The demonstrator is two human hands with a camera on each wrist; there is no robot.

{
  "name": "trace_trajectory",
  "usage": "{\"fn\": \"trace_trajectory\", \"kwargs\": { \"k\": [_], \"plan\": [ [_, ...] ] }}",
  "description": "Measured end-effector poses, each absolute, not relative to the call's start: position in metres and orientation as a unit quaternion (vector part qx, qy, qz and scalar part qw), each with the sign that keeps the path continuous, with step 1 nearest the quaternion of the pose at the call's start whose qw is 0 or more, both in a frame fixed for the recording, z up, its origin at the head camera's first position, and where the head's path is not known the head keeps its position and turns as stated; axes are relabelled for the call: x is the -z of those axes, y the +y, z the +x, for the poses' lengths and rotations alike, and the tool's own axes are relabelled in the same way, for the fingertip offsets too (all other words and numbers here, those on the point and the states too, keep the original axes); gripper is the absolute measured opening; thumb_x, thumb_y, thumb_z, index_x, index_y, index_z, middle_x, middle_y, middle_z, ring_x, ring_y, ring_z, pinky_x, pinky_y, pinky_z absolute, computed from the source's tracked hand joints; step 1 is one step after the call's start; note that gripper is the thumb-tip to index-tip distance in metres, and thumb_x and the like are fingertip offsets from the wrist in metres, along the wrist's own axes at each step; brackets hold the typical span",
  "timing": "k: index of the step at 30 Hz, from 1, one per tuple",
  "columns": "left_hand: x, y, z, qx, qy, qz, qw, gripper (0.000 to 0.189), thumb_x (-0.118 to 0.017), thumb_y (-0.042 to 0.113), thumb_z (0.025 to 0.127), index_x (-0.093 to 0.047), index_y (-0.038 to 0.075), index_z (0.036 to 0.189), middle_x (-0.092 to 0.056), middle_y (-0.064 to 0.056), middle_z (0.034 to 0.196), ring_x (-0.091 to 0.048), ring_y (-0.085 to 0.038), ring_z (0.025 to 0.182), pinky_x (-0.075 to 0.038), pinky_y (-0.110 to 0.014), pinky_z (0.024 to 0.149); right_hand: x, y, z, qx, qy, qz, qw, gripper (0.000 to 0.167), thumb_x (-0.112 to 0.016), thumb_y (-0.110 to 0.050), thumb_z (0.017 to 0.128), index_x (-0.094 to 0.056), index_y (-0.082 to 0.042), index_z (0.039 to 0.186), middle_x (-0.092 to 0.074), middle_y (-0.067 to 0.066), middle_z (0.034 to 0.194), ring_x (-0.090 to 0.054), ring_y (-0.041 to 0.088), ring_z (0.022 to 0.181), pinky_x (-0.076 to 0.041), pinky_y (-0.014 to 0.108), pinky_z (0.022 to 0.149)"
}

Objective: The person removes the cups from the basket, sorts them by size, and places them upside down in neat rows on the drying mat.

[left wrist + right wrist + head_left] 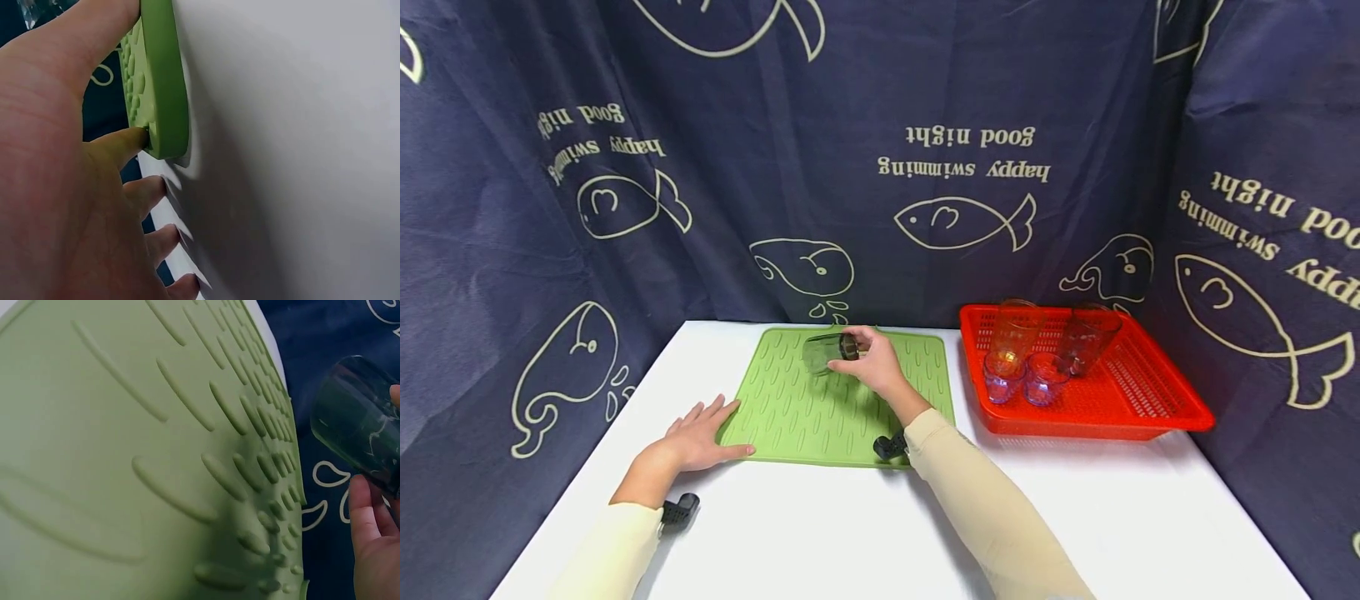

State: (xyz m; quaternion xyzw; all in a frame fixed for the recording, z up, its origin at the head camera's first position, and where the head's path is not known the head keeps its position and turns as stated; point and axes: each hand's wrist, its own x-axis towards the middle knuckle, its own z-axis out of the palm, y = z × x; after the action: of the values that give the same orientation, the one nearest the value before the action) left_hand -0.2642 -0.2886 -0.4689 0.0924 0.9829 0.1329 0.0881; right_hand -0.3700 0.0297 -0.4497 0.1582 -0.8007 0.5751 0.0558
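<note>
A dark, see-through glass (823,353) lies tilted on its side in my right hand (876,364), over the far part of a green ridged mat (790,417). Thumb and fingers grip it near its darker end, and the paler end points left. In the right wrist view the glass (353,415) shows above the fingertips, partly cut off by the frame edge. My left hand (700,437) lies with fingers spread at the mat's near left corner. The left wrist view has its thumb and index finger at the mat's edge (165,94), the other fingertips on the white table.
On the right stands a red plastic basket (1127,421). It holds an amber-looking tall glass (1018,325), a dark tall glass (1088,333) and two small purplish cups (1002,379). A dark blue curtain (865,167) with fish prints hangs behind the white table (820,533).
</note>
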Motion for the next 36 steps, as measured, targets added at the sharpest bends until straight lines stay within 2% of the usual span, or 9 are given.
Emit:
{"fn": "trace_trajectory", "kwargs": {
  "k": [3,10,17,22,29,34,36],
  "plan": [
    [0.469,-0.289,-0.265,-0.132,0.983,0.093,0.085,0.103,-0.070,0.066,0.085,-0.035,0.002,0.157,-0.025,-0.033,0.163,-0.021,-0.062,0.147,-0.022,-0.081,0.113,0.450,0.024,-0.373,-0.572,-0.803,0.158,0.048,0.062,-0.091,-0.017,0.077,-0.065,-0.013,0.134,-0.069,0.009,0.121,-0.064,0.026,0.107,-0.055,0.034,0.089],
    [0.471,-0.291,-0.265,-0.134,0.983,0.089,0.085,0.103,-0.070,0.067,0.084,-0.035,0.003,0.157,-0.025,-0.032,0.163,-0.020,-0.063,0.147,-0.021,-0.080,0.114,0.455,0.007,-0.383,-0.569,-0.804,0.168,0.050,0.065,-0.091,-0.018,0.077,-0.064,-0.011,0.136,-0.067,0.010,0.126,-0.063,0.026,0.108,-0.055,0.032,0.089],
    [0.470,-0.290,-0.266,-0.136,0.983,0.088,0.088,0.103,-0.071,0.066,0.084,-0.035,0.003,0.157,-0.026,-0.032,0.163,-0.020,-0.063,0.147,-0.021,-0.080,0.114,0.462,-0.008,-0.392,-0.572,-0.805,0.145,0.049,0.066,-0.092,-0.020,0.075,-0.062,-0.015,0.134,-0.067,0.007,0.126,-0.063,0.022,0.106,-0.056,0.031,0.086],
    [0.469,-0.289,-0.266,-0.137,0.983,0.087,0.089,0.104,-0.071,0.067,0.084,-0.035,0.003,0.157,-0.025,-0.032,0.164,-0.019,-0.063,0.147,-0.020,-0.079,0.115,0.465,-0.017,-0.399,-0.575,-0.808,0.121,0.053,0.068,-0.093,-0.022,0.074,-0.061,-0.015,0.134,-0.067,0.004,0.128,-0.065,0.019,0.109,-0.057,0.029,0.089],
    [0.467,-0.289,-0.265,-0.136,0.983,0.091,0.082,0.103,-0.072,0.065,0.084,-0.036,0.002,0.156,-0.027,-0.033,0.162,-0.021,-0.064,0.146,-0.023,-0.080,0.113,0.463,-0.031,-0.405,-0.581,-0.805,0.109,0.046,0.069,-0.093,-0.020,0.076,-0.061,-0.007,0.135,-0.070,0.012,0.124,-0.067,0.025,0.111,-0.058,0.033,0.093],
    [0.467,-0.289,-0.264,-0.140,0.982,0.093,0.087,0.103,-0.072,0.065,0.084,-0.036,0.001,0.156,-0.027,-0.034,0.162,-0.021,-0.065,0.146,-0.023,-0.080,0.113,0.466,-0.041,-0.408,-0.583,-0.804,0.109,0.041,0.067,-0.093,-0.018,0.076,-0.062,-0.003,0.133,-0.071,0.015,0.124,-0.070,0.026,0.111,-0.059,0.031,0.094],
    [0.467,-0.289,-0.264,-0.142,0.982,0.090,0.089,0.102,-0.073,0.064,0.084,-0.036,0.002,0.156,-0.027,-0.033,0.162,-0.021,-0.064,0.146,-0.022,-0.080,0.113,0.467,-0.044,-0.408,-0.579,-0.807,0.108,0.043,0.066,-0.093,-0.019,0.076,-0.063,-0.005,0.133,-0.072,0.013,0.124,-0.071,0.025,0.110,-0.059,0.030,0.093]
  ]
}}
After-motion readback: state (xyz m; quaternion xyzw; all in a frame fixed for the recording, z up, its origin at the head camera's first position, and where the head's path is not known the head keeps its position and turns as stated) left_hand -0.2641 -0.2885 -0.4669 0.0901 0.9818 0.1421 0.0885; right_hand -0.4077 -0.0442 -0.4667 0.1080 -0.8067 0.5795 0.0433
